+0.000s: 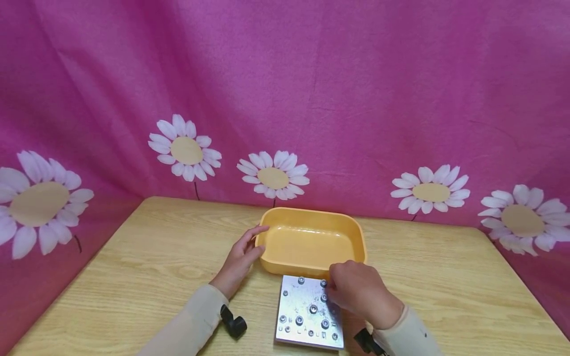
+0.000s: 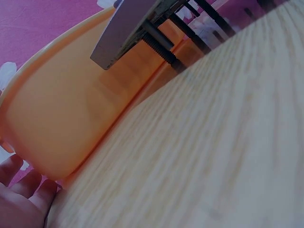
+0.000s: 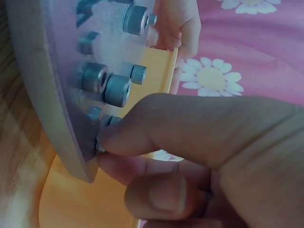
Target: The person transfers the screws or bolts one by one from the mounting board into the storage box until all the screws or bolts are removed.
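Note:
A yellow plastic tub (image 1: 307, 271) stands on the table, and my left hand (image 1: 238, 262) holds its left end, thumb and fingers at the rim. In front of it is a silver metal plate (image 1: 296, 301) with several socket head bolts (image 1: 313, 309) of different sizes. Threaded shanks (image 2: 159, 47) stick out under the plate in the left wrist view. My right hand (image 1: 360, 291) is at the plate's far right corner. Between thumb and index finger it pinches a small screw (image 3: 100, 146), mostly hidden by the fingertips.
The wooden table (image 1: 178, 257) reaches back to a pink cloth (image 1: 338, 99) printed with white daisies, which also hangs at both sides. A black wrist device (image 1: 233, 324) sits at the left sleeve, another (image 1: 368, 342) at the right.

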The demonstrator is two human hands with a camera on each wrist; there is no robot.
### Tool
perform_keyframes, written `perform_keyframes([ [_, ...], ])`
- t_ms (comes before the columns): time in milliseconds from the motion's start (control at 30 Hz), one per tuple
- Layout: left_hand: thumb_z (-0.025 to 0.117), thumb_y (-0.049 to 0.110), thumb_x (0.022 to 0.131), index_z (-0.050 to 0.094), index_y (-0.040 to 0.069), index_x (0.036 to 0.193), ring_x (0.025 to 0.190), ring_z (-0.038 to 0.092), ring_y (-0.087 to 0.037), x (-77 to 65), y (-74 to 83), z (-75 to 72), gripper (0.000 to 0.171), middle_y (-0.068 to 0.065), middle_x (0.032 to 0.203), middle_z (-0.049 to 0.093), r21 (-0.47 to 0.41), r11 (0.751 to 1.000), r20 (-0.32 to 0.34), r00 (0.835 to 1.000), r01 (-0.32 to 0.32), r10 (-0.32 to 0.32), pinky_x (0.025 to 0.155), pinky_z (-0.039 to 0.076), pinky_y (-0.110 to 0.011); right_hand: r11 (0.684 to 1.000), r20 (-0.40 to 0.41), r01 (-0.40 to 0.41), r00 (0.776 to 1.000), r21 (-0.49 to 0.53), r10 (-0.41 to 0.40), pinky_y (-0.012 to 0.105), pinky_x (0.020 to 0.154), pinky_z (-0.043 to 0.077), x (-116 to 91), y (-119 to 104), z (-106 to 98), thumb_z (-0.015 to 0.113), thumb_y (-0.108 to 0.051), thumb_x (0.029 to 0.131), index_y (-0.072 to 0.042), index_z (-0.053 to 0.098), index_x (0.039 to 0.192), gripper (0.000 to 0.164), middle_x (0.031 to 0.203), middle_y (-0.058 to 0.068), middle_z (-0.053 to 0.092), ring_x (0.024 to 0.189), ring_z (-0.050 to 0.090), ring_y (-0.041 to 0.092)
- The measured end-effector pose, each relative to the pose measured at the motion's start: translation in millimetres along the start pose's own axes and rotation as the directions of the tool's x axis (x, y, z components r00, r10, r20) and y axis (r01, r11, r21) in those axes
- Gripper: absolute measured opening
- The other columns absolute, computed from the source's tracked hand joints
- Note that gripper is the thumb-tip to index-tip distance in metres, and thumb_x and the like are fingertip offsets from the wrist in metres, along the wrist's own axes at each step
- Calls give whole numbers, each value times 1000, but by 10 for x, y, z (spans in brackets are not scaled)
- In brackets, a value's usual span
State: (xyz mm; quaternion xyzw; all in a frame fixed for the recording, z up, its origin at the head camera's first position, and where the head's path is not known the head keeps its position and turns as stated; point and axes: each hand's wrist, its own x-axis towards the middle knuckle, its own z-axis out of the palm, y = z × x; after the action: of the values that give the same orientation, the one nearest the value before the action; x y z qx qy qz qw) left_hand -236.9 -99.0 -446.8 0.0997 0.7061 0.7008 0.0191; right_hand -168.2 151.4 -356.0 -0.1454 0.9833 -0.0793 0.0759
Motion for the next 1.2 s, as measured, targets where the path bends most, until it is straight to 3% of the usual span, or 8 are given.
perform_keyframes([
  [267, 56, 7, 94, 52, 19, 137, 144, 21, -16, 12, -38, -9, 44, -1, 153, 33, -19, 999, 8, 1000, -30, 30, 117, 20, -32, 1000, -19, 11, 1000, -27, -12, 29, 48, 37, 19, -1, 15, 78, -21, 77, -12, 64, 71, 17, 53, -3, 49, 50, 45, 16],
  [667, 55, 7, 94, 53, 22, 135, 143, 22, -13, 12, -29, 5, 44, 1, 152, 33, -14, 1000, -7, 1000, -23, 23, 115, 22, -27, 998, -77, 59, 995, -20, -60, 29, 46, 38, -11, 27, -13, 77, -19, 74, -15, 59, 67, 19, 54, -6, 49, 50, 45, 13],
  [967, 54, 6, 94, 52, 17, 137, 144, 22, -16, 13, -33, -12, 44, -3, 152, 33, -13, 999, 7, 999, -43, 44, 117, 21, -31, 998, -93, 66, 994, 16, -65, 29, 49, 41, -9, 43, -49, 80, -24, 73, -16, 61, 69, 20, 56, -9, 50, 53, 46, 11],
  [1200, 56, 13, 95, 53, 26, 135, 142, 26, -14, 5, -7, -1, 42, 3, 151, 34, 8, 1000, -7, 1000, 3, -3, 115, 26, -29, 996, -165, 86, 983, 29, -80, 31, 49, 39, -25, 57, -83, 78, -24, 71, -18, 60, 68, 19, 58, -9, 50, 55, 45, 12],
])
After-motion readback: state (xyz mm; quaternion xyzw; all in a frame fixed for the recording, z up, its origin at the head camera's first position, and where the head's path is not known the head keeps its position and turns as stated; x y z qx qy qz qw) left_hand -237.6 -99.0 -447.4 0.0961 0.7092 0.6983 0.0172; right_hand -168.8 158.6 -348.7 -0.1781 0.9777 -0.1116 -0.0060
